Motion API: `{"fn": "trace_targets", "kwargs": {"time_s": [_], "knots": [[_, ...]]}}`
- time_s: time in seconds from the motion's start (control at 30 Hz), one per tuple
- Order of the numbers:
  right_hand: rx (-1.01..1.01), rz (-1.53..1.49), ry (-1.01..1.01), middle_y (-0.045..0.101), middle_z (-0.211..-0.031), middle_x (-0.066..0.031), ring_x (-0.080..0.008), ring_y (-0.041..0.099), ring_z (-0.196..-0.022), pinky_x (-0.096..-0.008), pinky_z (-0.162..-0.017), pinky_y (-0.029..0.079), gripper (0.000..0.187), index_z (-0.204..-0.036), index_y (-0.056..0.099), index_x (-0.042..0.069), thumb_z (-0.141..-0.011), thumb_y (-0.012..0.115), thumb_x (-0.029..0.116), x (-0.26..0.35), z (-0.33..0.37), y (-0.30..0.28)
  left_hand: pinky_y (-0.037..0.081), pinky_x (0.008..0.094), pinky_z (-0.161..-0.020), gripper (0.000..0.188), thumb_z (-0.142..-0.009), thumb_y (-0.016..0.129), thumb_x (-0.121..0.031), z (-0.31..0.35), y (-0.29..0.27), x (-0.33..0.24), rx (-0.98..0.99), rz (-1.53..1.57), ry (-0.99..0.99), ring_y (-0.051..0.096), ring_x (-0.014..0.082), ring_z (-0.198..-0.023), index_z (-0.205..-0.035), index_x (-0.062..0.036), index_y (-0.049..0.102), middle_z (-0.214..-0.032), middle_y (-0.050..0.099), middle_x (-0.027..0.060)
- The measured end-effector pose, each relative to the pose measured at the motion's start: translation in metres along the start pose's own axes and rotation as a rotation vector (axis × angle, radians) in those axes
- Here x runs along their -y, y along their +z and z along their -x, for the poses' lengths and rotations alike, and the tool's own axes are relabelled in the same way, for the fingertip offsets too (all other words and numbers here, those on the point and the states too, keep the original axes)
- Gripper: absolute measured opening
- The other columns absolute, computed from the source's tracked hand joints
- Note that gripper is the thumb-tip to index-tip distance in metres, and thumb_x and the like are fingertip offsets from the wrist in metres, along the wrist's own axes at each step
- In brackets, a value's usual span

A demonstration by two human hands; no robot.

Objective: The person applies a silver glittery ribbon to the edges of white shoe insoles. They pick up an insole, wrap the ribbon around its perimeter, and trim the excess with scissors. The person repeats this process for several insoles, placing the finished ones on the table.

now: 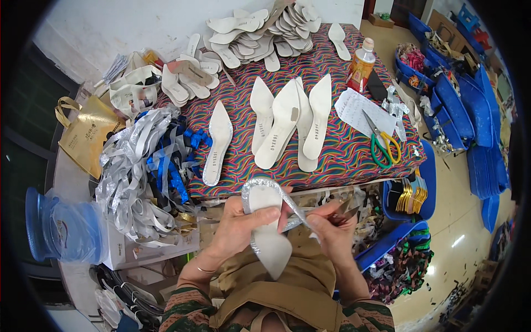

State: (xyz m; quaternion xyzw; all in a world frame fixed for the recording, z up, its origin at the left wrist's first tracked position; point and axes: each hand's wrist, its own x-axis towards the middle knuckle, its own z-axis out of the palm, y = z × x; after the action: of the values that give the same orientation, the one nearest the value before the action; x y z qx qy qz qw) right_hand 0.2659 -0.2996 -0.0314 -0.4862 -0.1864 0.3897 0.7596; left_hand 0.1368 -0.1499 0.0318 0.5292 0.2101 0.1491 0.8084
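Observation:
My left hand (240,224) grips a white pointed shoe insole (266,200) over my lap, thumb flat on its face. A silver glitter strip (260,181) runs around the insole's rounded heel end and along its left edge. On the right the strip's loose length slants away from the insole. My right hand (332,227) pinches that length between thumb and fingers. A dark pointed piece shows by the right fingers, and I cannot make out what it is. Ahead on the patterned cloth (238,83) lies another insole (218,141) with a silver edge.
Several plain insoles (285,124) lie mid-table, with a large pile (260,39) behind. Scissors (381,141) rest partly on a paper sheet (365,113), near a bottle (362,63). Silver strips (133,166) heap at left. Blue bins (451,110) stand on the floor at right.

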Motion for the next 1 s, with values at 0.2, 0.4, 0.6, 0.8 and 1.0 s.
{"fn": "trace_targets", "kwargs": {"time_s": [0.2,0.4,0.6,0.8,1.0], "knots": [[0.106,-0.078,0.083,0.066,-0.077,-0.0025,-0.0054,0.054,-0.062,-0.0205,-0.055,0.042,0.008,-0.088,0.067,-0.001,-0.082,0.07,-0.003,-0.001,-0.009,0.04,0.055,0.0382,-0.084,0.037,-0.098,0.052,-0.017,-0.008,0.004,-0.005,-0.017,0.249,0.026,0.068,0.0286,-0.093,-0.128,0.0053,0.052,-0.107,0.066,0.0223],[0.278,0.213,0.062,0.068,-0.079,-0.002,-0.0038,0.056,-0.07,-0.0212,-0.062,0.045,0.007,-0.089,0.07,-0.001,-0.085,0.071,0.005,-0.015,-0.005,0.014,0.055,0.0361,-0.071,0.03,-0.099,0.05,-0.02,-0.008,-0.01,0.004,-0.111,0.194,0.013,0.068,0.0249,-0.077,-0.113,0.005,0.059,-0.089,0.067,0.0157],[0.353,0.408,-0.072,0.064,-0.072,0.0009,-0.0029,0.052,-0.062,-0.0193,-0.055,0.041,0.005,-0.081,0.067,-0.001,-0.081,0.072,0.0,-0.013,-0.007,0.012,0.053,0.0339,-0.07,0.027,-0.099,0.051,-0.018,-0.013,-0.018,0.018,0.103,0.524,0.075,0.065,0.0211,-0.075,-0.113,0.0039,0.059,-0.09,0.065,0.014],[0.26,0.486,-0.335,0.06,-0.068,0.0036,-0.0014,0.047,-0.061,-0.0189,-0.053,0.039,0.009,-0.074,0.062,0.001,-0.077,0.07,-0.002,-0.015,-0.026,0.023,0.052,0.0357,-0.089,0.03,-0.093,0.056,-0.007,-0.005,0.003,0.015,-0.013,0.265,0.096,0.062,0.0244,-0.105,-0.12,0.0051,0.057,-0.11,0.064,0.0165],[0.363,0.344,-0.192,0.06,-0.076,0.0022,-0.0014,0.045,-0.064,-0.019,-0.056,0.037,0.013,-0.091,0.065,0.0,-0.079,0.066,-0.004,-0.008,-0.039,0.038,0.052,0.039,-0.093,0.022,-0.089,0.056,-0.001,0.005,-0.01,0.027,-0.117,0.26,0.131,0.059,0.027,-0.115,-0.109,0.007,0.062,-0.11,0.065,0.0206]]}}
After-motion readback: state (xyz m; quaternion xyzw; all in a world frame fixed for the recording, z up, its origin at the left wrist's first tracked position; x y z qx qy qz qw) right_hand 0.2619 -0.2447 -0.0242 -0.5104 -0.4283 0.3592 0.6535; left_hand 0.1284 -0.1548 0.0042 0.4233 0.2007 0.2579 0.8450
